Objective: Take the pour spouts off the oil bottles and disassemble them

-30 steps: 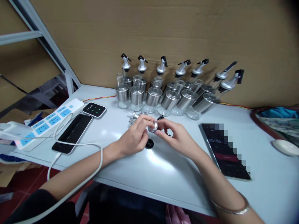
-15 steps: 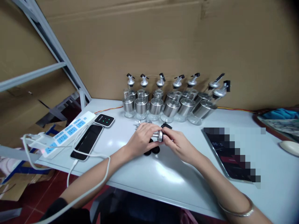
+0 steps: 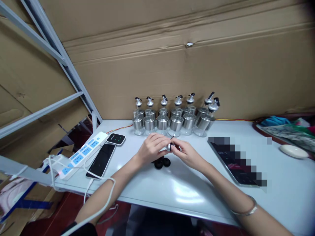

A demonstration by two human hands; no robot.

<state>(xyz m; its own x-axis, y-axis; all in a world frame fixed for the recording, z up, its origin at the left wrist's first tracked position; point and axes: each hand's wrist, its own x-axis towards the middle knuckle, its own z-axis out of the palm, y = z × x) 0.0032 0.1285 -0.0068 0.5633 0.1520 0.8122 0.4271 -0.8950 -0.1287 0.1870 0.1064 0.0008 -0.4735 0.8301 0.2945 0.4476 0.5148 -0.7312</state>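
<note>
Bare hands meet at center, the left hand [image 3: 154,146] with its back up and fingers curled, the right hand [image 3: 184,152] pinching toward it, bare forearms angled inward from both sides.

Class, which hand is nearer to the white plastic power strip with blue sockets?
Left. The left hand is to the right of the power strip; the right hand is farther right.
</note>
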